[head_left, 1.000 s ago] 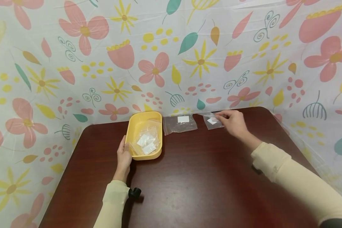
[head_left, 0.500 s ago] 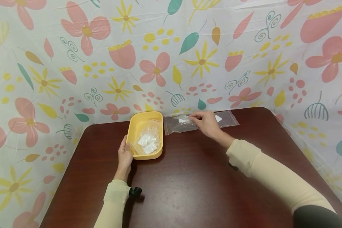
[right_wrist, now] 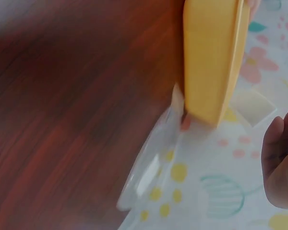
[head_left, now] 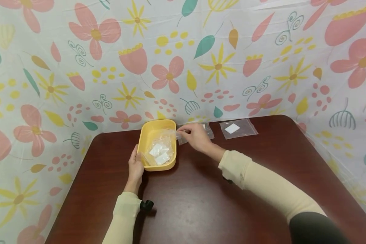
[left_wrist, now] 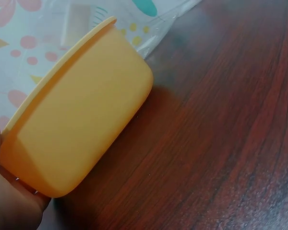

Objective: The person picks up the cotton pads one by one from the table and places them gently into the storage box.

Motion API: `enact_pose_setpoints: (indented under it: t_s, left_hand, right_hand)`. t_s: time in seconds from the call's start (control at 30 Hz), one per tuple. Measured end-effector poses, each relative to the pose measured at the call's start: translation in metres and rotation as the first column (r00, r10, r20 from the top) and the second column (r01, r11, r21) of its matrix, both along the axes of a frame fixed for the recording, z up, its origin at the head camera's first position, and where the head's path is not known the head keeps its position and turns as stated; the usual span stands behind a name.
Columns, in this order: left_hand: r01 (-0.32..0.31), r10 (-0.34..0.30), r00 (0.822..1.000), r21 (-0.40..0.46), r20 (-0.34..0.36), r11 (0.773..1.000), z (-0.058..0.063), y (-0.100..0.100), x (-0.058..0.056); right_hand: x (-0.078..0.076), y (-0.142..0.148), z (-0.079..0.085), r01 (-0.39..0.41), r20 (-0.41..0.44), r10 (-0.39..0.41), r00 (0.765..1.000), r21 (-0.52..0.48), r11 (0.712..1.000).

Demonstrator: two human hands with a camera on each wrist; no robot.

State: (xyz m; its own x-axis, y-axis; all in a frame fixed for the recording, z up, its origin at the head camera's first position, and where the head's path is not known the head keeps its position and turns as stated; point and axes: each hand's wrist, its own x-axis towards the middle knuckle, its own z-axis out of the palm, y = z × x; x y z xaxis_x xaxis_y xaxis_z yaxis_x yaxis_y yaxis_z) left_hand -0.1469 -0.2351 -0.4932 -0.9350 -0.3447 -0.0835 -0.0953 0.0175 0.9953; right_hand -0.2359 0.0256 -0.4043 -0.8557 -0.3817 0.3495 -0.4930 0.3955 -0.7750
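My left hand (head_left: pixel 136 168) grips the left side of a yellow plastic tray (head_left: pixel 142 135), which stands near the table's back edge. Inside it lie several clear zip bags (head_left: pixel 159 150) with white cards in them. Close over the tray's right rim, my right hand (head_left: pixel 196 137) pinches another clear zip bag (head_left: pixel 170 133) between thumb and fingers. The right wrist view shows a white card (right_wrist: pixel 253 107) in this held bag, hanging beside the tray's wall (right_wrist: pixel 211 62). In the left wrist view, the tray's outer wall (left_wrist: pixel 81 115) hides most of the left hand (left_wrist: pixel 14 201).
Right of the tray, a clear zip bag (head_left: pixel 209 133) lies on the table, partly covered by the right hand. Farther right is another zip bag (head_left: pixel 245 128) with a white card. A flowered cloth (head_left: pixel 183 67) hangs behind the dark wooden table (head_left: pixel 201 203).
My right hand has moved left from the right-hand bags to the tray's right rim, carrying a zip bag. My left hand keeps its grip on the tray.
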Motion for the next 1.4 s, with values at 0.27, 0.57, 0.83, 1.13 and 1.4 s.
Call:
enact_pose_setpoints:
  t_s: [0.27,0.57,0.83,1.13,1.4]
  left_hand:
    - [0.000,0.000,1.000,-0.001,-0.007,1.000,-0.002,0.002,-0.002]
    - [-0.015,0.015,1.000,0.002,-0.011,1.000,-0.003,0.002,-0.004]
    - [-0.025,0.025,1.000,-0.001,-0.018,1.000,-0.004,0.000,-0.004]
    - [-0.023,0.024,0.998,0.014,-0.051,1.000,-0.005,-0.001,-0.005]
    - [-0.026,0.026,0.998,0.003,-0.057,1.000,-0.005,-0.001,-0.005]
  right_hand:
    - [0.009,-0.037,-0.004,-0.043,-0.017,0.044,0.999,0.048,0.998]
    - [0.012,-0.060,-0.005,-0.047,-0.068,0.051,0.996,0.068,0.997]
    - [0.014,-0.070,-0.010,-0.035,-0.059,0.040,0.997,0.077,0.996]
    - [0.018,-0.078,-0.029,-0.053,-0.055,0.063,0.997,0.160,0.986]
    - [0.024,-0.082,-0.043,-0.070,-0.202,0.150,0.968,0.359,0.931]
